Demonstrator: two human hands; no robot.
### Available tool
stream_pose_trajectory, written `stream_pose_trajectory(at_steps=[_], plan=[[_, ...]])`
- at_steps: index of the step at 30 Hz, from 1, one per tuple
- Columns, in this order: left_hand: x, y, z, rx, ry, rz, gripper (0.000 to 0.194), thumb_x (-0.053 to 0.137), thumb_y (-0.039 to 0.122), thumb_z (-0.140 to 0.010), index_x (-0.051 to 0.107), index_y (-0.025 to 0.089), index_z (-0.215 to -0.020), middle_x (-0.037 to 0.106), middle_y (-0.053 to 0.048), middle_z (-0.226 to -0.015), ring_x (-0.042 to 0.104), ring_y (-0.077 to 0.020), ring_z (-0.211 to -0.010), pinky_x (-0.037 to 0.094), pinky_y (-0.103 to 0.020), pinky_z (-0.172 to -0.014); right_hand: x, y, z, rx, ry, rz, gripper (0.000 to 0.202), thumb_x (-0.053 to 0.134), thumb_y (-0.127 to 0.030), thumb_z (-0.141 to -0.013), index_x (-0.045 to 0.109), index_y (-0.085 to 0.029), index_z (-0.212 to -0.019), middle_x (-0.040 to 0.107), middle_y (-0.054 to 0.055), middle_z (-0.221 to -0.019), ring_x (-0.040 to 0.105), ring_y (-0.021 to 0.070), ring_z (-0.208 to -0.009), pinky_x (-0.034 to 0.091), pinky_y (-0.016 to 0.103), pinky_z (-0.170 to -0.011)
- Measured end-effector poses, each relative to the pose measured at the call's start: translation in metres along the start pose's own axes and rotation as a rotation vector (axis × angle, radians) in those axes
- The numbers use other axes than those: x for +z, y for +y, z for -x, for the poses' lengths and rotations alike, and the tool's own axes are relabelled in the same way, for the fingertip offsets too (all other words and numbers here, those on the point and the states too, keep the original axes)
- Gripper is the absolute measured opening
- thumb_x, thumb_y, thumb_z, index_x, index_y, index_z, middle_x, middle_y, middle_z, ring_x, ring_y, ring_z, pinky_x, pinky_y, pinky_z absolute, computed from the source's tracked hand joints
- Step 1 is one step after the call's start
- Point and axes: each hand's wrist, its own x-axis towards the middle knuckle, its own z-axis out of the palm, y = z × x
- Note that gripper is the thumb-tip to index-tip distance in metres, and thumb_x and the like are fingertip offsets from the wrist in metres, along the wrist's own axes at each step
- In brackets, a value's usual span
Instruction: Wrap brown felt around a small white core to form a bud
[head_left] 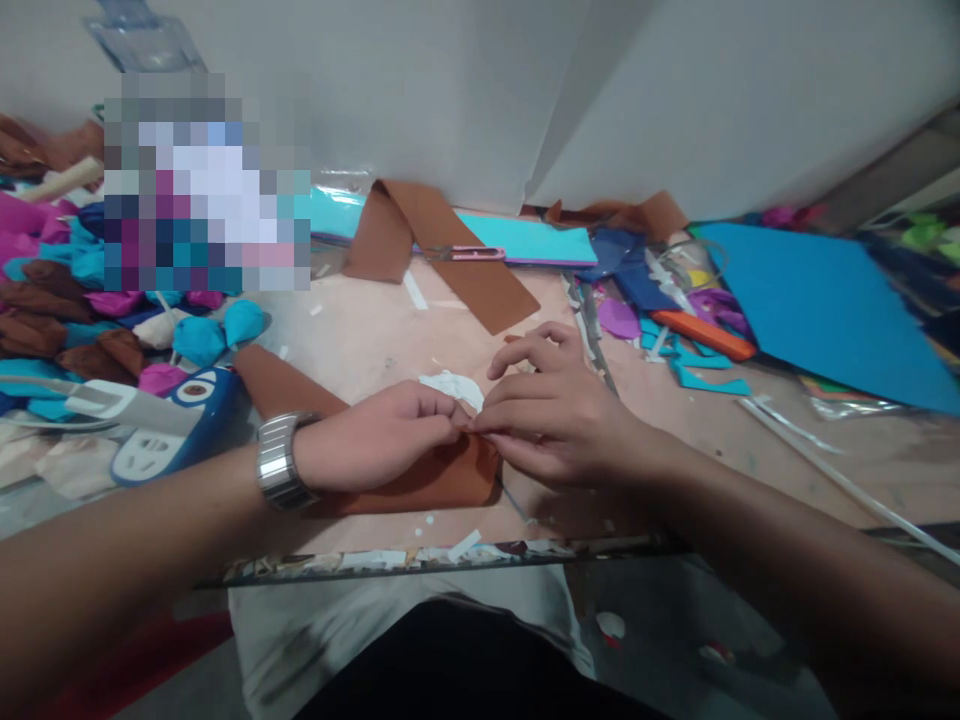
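Brown, crepe-like strip (427, 485) lies at the near edge of the table (352, 345), left of the middle, its long body running under the left wrist toward the far left. The left hand (394, 437) is closed in a pinch, thumb and finger together on the strip's upper edge. The right hand (559, 410) meets it there, thumb and forefinger nipping the same edge while its other fingers stay loosely curled and apart. What lies between the fingertips is too small to tell.

To work this edge well, I'd keep the left pinch firm as an anchor and let the right fingertips do the fine shaping, with light, even pressure so the material neither creases nor tears. The strip's body is best left flat on the table. A white patch (454, 388) sits just beyond the fingertips; sleeves of loose material should be kept off it.
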Motion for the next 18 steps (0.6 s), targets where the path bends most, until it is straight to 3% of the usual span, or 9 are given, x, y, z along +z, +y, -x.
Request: stream_pose_trajectory(at_steps=[3, 18], plan=[[0.0008, -0.0006, -0.0006, 0.013, 0.009, 0.002, 0.028, 0.051, 0.034, -0.098, 0.067, 0.015, -0.085, 0.061, 0.001, -0.078, 0.048, -0.0116, -0.070, 0.041, -0.024, -0.069, -0.0010, -0.0003, -0.0009, 0.009, 0.002, -0.004, 0.013, 0.066, -0.020, -0.092, 0.074, -0.028, -0.097, 0.079, -0.003, -0.087, 0.064, 0.0237, -0.106, 0.031, 0.051, -0.103], [0.0026, -0.0023, -0.0011, 0.058, 0.073, -0.058, 0.033, 0.055, 0.038, -0.099, 0.066, 0.013, -0.080, 0.058, 0.001, -0.073, 0.047, -0.0117, -0.069, 0.038, -0.025, -0.066, -0.0002, -0.0047, -0.0041, 0.074, 0.056, -0.014, 0.008, 0.066, -0.022, -0.093, 0.072, -0.026, -0.089, 0.078, -0.002, -0.082, 0.063, 0.0261, -0.108, 0.029, 0.050, -0.101]])
